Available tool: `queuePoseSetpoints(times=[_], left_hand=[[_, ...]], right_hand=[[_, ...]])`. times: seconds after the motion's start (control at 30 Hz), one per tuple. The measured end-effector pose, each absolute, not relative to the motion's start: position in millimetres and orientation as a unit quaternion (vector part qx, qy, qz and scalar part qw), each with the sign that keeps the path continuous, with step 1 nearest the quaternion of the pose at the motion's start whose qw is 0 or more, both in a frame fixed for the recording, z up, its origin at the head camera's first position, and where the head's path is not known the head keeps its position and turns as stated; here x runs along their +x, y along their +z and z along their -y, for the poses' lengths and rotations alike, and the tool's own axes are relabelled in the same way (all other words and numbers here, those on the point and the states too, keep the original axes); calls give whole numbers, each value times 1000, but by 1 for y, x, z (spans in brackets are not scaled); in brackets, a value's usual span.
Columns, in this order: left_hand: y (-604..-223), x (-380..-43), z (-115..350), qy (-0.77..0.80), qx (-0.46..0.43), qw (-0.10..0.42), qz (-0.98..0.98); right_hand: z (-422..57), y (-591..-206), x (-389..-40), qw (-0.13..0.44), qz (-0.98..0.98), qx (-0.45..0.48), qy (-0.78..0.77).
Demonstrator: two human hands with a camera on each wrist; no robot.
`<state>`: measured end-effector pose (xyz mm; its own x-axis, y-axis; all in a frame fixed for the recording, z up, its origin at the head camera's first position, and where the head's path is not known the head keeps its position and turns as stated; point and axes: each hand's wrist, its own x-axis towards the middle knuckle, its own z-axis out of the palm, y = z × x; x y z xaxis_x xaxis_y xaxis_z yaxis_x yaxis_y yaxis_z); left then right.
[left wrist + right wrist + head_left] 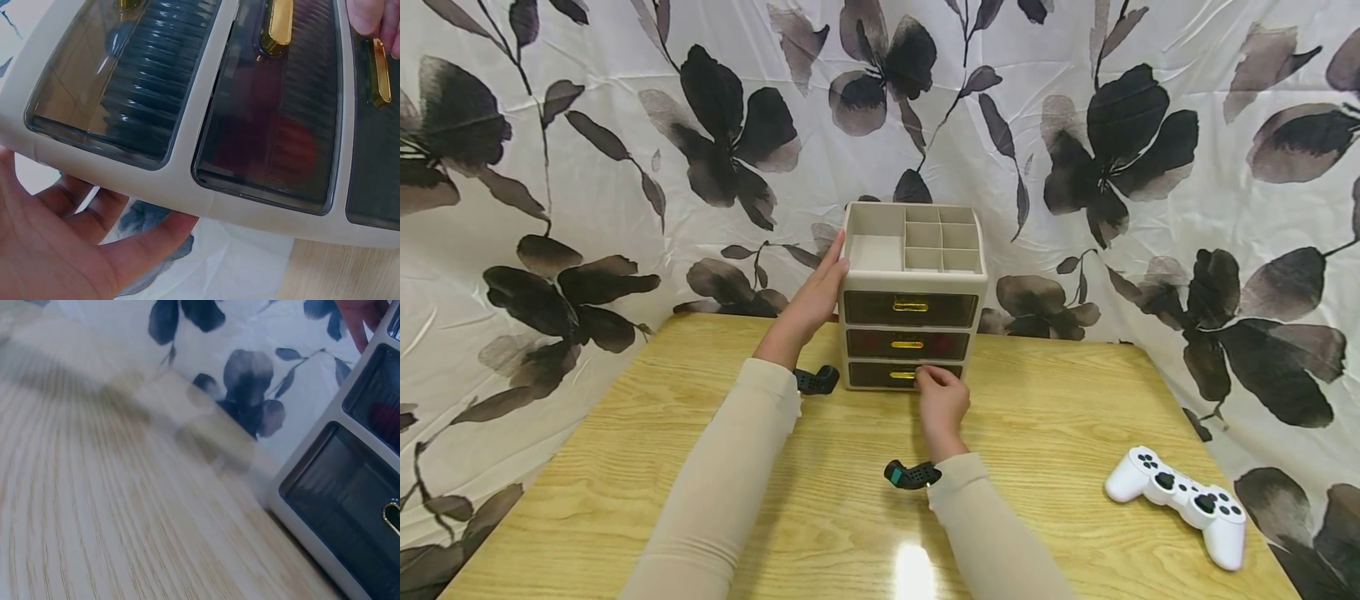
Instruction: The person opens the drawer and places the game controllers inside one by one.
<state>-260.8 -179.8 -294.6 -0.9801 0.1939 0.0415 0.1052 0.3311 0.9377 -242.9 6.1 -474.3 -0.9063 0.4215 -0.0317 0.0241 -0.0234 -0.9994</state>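
A cream desktop drawer organizer (913, 277) with three dark see-through drawers and gold handles stands upright at the table's back. My left hand (814, 300) rests against its left side, fingers stretched along the wall; in the left wrist view the left hand (69, 250) touches the organizer's edge. At the bottom drawer (872, 374), my right hand (943, 404) has curled fingers at the right end of the gold handle (902, 375). The same handle (379, 74) shows in the left wrist view beside the right fingertips (365, 15). All drawer fronts sit flush. Something reddish (294, 150) shows through the middle drawer.
The organizer's top has one large compartment (877, 250) and several small ones. A white game controller (1180, 500) lies on the wooden table (1037, 433) at the right. Floral fabric (970, 108) hangs behind and beside the table.
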Motion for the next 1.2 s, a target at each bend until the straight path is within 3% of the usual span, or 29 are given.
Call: queuePoseSetpoints(times=[0.3,0.8,1.2], left_hand=[[-323,-290,185,574,98,14,-813],[-292,-259,177,567,90,38,-818],[-298,-266,180,567,89,38,-818]], right_hand=[[0,-477,-245,145,642,-163,735],[7,-471,-245,139,566,-167,795],[8,-475,-243,132,569,-167,794]])
